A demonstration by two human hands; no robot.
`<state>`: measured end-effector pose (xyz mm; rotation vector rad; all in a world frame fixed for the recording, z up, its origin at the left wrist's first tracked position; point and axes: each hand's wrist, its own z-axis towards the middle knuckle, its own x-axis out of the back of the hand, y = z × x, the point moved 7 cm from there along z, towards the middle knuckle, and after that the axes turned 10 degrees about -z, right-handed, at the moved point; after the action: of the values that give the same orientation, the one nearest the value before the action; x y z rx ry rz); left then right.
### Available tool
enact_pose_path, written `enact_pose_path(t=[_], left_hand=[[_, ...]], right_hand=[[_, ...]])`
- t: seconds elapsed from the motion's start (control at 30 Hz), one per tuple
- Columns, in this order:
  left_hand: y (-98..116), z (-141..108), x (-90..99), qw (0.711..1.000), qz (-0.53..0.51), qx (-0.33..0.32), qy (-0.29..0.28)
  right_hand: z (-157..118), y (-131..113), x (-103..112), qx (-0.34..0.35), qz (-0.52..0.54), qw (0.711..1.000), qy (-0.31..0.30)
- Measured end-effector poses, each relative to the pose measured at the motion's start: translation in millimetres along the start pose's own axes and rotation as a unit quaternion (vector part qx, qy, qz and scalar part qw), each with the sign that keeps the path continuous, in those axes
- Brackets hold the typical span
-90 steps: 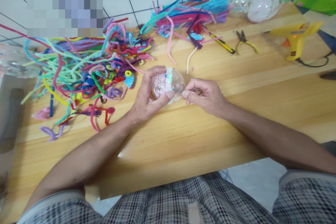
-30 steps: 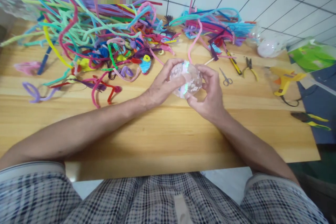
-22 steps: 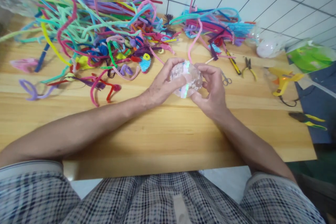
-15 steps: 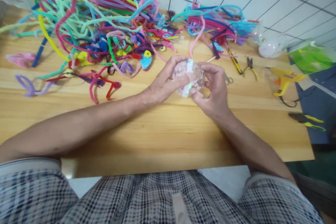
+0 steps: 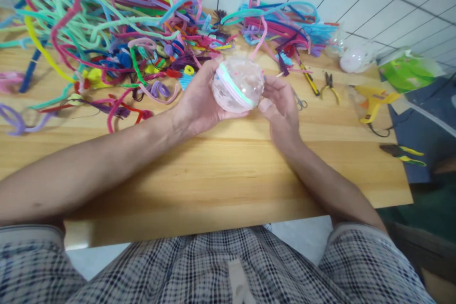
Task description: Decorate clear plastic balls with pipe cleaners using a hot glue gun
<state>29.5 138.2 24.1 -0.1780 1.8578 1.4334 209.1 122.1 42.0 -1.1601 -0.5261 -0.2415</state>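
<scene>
A clear plastic ball (image 5: 245, 78) with a shiny iridescent band (image 5: 233, 86) around it is held up over the table. The band runs at a slant across the ball's face. My left hand (image 5: 199, 97) cups the ball from the left and below, its fingers partly hidden behind it. On the other side my right hand (image 5: 283, 109) grips the ball's right edge between thumb and fingers. What lies inside the ball is too blurred to tell.
A big tangle of colourful pipe cleaners (image 5: 89, 28) fills the back left, with a smaller bundle (image 5: 278, 23) behind the ball. Rightward lie scissors (image 5: 301, 100), a utility knife (image 5: 309, 80), small pliers (image 5: 330, 88), a yellow glue gun (image 5: 375, 100) and larger pliers (image 5: 402, 153) at the table's edge.
The ball has been turned, so its band went from nearly upright to slanted. My left thumb has come off its front, and that hand now supports it from below. The view has shifted slightly.
</scene>
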Motion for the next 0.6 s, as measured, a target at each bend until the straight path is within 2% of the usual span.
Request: enact_pose_path(t=[0.13,0.3,0.5,0.6], left_hand=[[-8,-1,0.2,1.0,-0.022,0.01,-0.007],[-10,-4,-1.8,0.999,-0.042,0.025,0.022],[-2,-6,-13.3,0.999,-0.026,-0.022,0.026],[-4,-6,-12.9,0.999,-0.01,-0.001,0.032]], right_hand=[[-2,1,-4,-0.032,-0.071,0.997,-0.026],[-4,3,-5,-0.049,-0.073,0.996,-0.032],[-3,-2,-4,-0.023,-0.053,0.998,-0.025],[-5,-2,-5,-0.046,-0.084,0.995,-0.03]])
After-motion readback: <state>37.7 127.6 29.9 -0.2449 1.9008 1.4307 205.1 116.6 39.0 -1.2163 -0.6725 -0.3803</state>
